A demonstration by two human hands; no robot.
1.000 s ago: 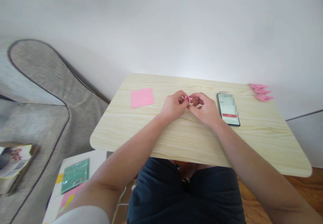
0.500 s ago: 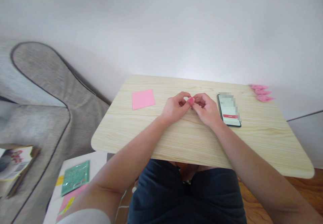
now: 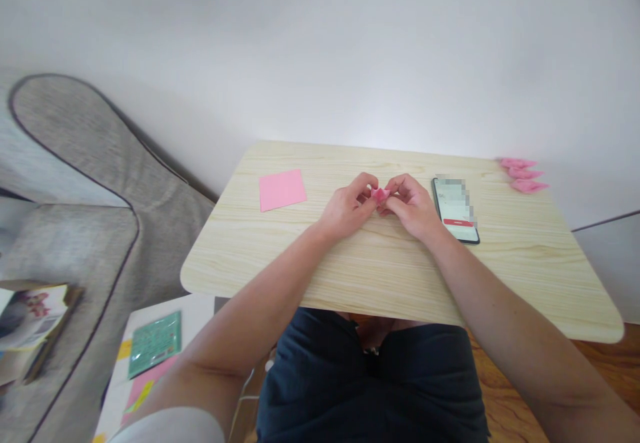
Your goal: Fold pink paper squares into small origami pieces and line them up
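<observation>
A small folded piece of pink paper (image 3: 381, 194) is held just above the middle of the wooden table (image 3: 380, 263). My left hand (image 3: 349, 207) pinches its left side between thumb and fingers. On its right side, my right hand (image 3: 411, 204) is closed on it the same way. Fingertips cover part of the paper. A flat pink paper sheet (image 3: 283, 190) lies to the left of my hands. Right of them rests a phone (image 3: 456, 211) with its screen lit.
Several folded pink paper pieces (image 3: 525, 174) sit in a row at the table's far right corner. A green packet (image 3: 155, 344) lies on a lower white surface at left. Beside it stands a grey sofa (image 3: 70, 236) with magazines (image 3: 35, 316). A white wall (image 3: 350, 56) backs the table.
The paper's outline has changed between my fingers, now wider with points to either side. Both hands have stayed in nearly the same place. The whole view has shifted slightly.
</observation>
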